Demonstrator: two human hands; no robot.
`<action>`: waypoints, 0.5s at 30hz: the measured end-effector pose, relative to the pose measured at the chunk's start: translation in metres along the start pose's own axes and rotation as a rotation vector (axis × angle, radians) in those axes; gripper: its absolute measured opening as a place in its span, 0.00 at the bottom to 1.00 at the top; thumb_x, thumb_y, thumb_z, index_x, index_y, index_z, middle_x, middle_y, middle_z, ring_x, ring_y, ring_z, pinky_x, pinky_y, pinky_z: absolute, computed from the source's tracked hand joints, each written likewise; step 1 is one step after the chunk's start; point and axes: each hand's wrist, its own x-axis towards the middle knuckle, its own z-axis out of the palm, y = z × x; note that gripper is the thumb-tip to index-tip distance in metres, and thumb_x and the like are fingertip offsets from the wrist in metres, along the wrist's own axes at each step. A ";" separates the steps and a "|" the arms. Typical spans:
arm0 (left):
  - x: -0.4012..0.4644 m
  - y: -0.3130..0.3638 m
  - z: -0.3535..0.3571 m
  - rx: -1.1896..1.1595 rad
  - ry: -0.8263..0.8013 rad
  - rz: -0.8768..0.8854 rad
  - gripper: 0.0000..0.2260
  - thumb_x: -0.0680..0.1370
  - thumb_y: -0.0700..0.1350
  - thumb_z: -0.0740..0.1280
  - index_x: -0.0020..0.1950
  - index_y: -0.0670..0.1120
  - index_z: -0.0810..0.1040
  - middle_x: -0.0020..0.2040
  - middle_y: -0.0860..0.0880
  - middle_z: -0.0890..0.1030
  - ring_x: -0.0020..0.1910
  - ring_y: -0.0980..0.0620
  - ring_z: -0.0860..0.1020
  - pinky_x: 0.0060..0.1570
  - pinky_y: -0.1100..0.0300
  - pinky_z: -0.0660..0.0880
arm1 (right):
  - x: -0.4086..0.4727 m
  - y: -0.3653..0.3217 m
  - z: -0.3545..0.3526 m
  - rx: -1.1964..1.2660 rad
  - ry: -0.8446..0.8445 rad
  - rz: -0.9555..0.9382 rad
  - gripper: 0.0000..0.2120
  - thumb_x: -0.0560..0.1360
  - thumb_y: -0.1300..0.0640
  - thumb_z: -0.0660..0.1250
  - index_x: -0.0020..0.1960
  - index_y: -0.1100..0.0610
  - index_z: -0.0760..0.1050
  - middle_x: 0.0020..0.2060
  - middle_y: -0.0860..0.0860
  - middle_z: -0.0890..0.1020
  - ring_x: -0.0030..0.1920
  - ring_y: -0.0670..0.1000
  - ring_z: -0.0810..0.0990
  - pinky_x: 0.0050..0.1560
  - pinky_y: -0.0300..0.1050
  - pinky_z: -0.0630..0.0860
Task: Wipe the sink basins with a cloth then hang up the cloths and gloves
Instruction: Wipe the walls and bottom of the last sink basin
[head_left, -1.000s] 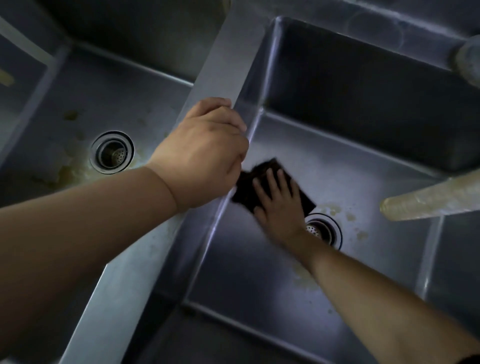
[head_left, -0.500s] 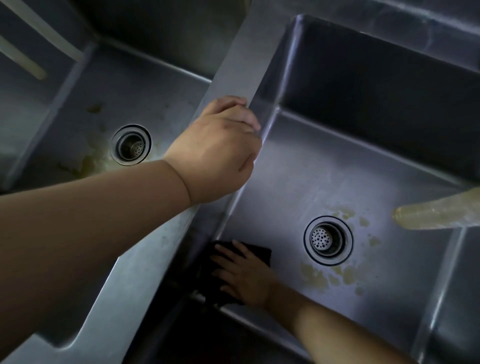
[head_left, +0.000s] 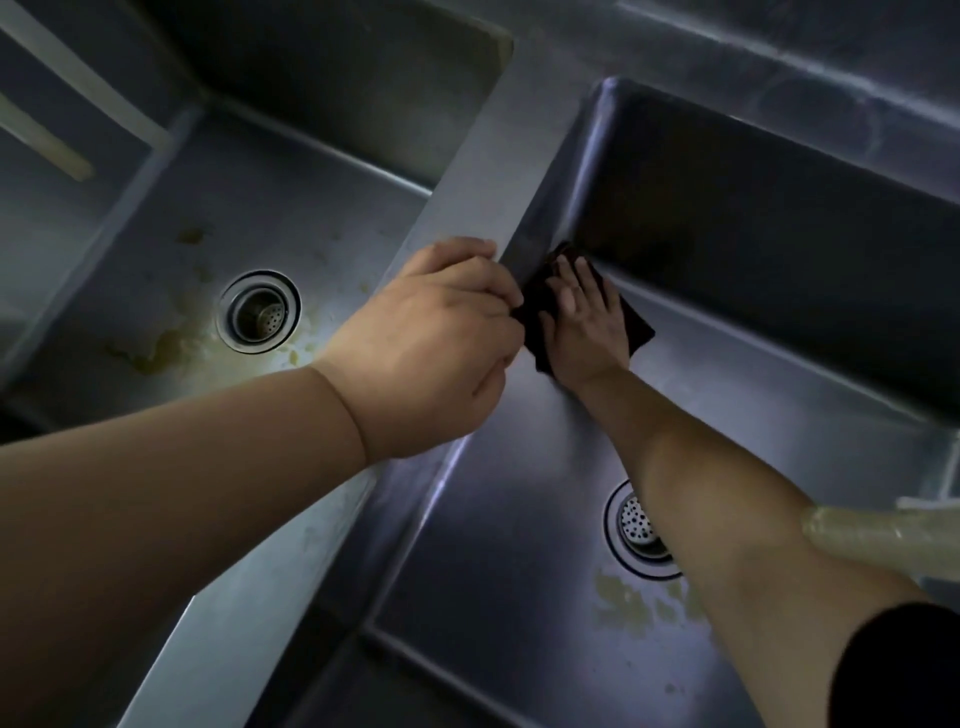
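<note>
**Cloth pressed into the far left corner of the right basin**

We looked down on 2 steel basins split by a flat divider (head_left: 483, 171) that ran from the near left to the far middle of the scene. Our right hand (head_left: 584, 322) lay flat with its fingers straight and spread, pressing a dark cloth (head_left: 636, 325) onto the floor of the right basin (head_left: 779, 395), right where the floor met the divider wall and the far wall. The cloth showed at the fingertips and along the right side of the hand; the rest sat under the palm. Our left hand (head_left: 436, 343) rested on the divider with its fingers curled over the edge toward the right basin. We could not tell whether those fingers touched the cloth or only the steel, though the 2 hands sat just beside each other.

The right drain (head_left: 631, 525) lay nearer to us, partly hidden by the right forearm, with yellowish stains (head_left: 631, 605) on the floor just near of it. A pale translucent hose (head_left: 883, 535) came in from the right edge, its end over the forearm. A dark sleeve (head_left: 904, 670) covered the upper right arm.

In the left basin (head_left: 270, 171) the left drain (head_left: 258, 312) sat in the floor, ringed by more yellowish marks (head_left: 156, 353) to its near left.
</note>
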 end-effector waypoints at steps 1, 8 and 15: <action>0.000 0.000 -0.001 -0.002 -0.005 -0.003 0.08 0.71 0.40 0.61 0.34 0.46 0.78 0.35 0.50 0.80 0.53 0.48 0.79 0.70 0.53 0.61 | 0.000 0.001 0.000 -0.008 -0.015 -0.006 0.24 0.79 0.48 0.54 0.73 0.54 0.61 0.76 0.53 0.58 0.76 0.52 0.50 0.75 0.49 0.42; 0.000 0.005 -0.005 0.036 -0.047 0.001 0.09 0.72 0.42 0.60 0.37 0.45 0.80 0.38 0.49 0.82 0.54 0.47 0.79 0.70 0.52 0.61 | -0.050 0.050 -0.012 -0.056 -0.076 -0.002 0.32 0.76 0.38 0.49 0.76 0.52 0.57 0.76 0.55 0.57 0.76 0.55 0.50 0.74 0.52 0.41; -0.001 0.009 -0.004 0.141 -0.060 0.015 0.12 0.71 0.44 0.57 0.36 0.45 0.81 0.37 0.48 0.82 0.53 0.46 0.79 0.70 0.54 0.59 | -0.127 0.133 -0.024 -0.041 -0.008 0.199 0.34 0.74 0.41 0.48 0.75 0.58 0.59 0.73 0.61 0.62 0.73 0.63 0.59 0.72 0.56 0.48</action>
